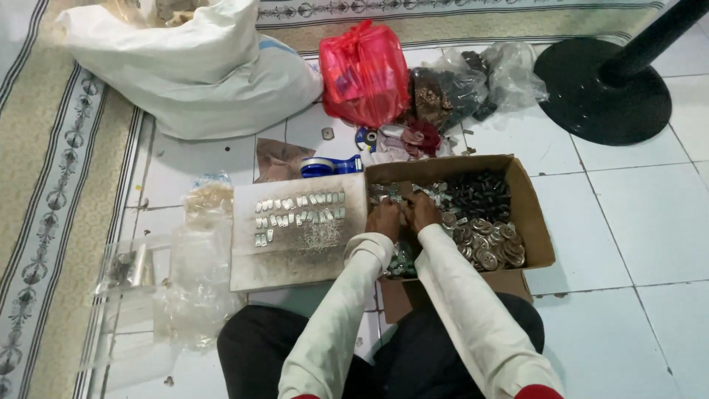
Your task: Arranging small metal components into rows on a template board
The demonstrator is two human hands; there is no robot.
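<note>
Both hands meet over the open brown cardboard box (533, 222) on the white tiled floor (635, 222). Left hand (385, 219) and right hand (422, 210) are curled, fingers pinched together over the small silvery metal pieces (402, 255) heaped in the box's near left part; whether they grip one is too small to tell. Cream long sleeves (458, 295) cover both arms. Inside the box, round silver metal caps (491, 240) lie at the right and small black parts (480, 193) fill the far right corner. Just left of the box lies a flat grey cardboard sheet (295, 258), bearing rows of small silvery clips (299, 209). Crumpled clear plastic bags (199, 273) sit further left, at the edge of a patterned beige rug (52, 222). Beyond the box are a blue tape dispenser (330, 165), a red plastic bag (363, 72), a clear bag of dark parts (454, 89) and a large white sack (207, 70). At far right stands a black round stand base (591, 100).
</note>
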